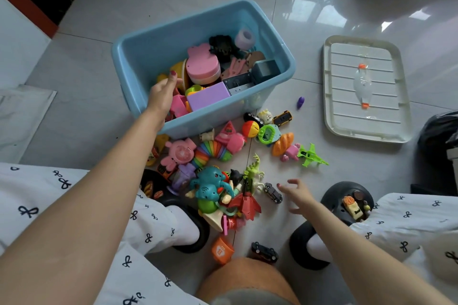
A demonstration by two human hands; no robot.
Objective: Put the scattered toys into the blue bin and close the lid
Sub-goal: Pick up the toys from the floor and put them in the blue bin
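The blue bin [158,42] stands open on the tiled floor, partly filled with toys such as a pink case [202,67] and a purple box [208,96]. My left hand [161,94] reaches over the bin's near left corner; its thumb is straight, its fingertips are hidden inside, and I see nothing held. Loose toys lie in front of the bin: a teal elephant [210,187], a rainbow spring [213,151], a green plane [311,156] and a bread toy [282,143]. My right hand [297,195] hovers with spread fingers just right of a small grey car [272,192]. The cream lid [347,121] lies flat to the right.
My feet in black clogs [344,203] flank the toy pile, with white patterned trouser legs on both sides. An orange cup [221,250] and a black car [264,251] lie near my knee. A small purple toy [300,102] sits between bin and lid. A black bag [438,136] stands at the right.
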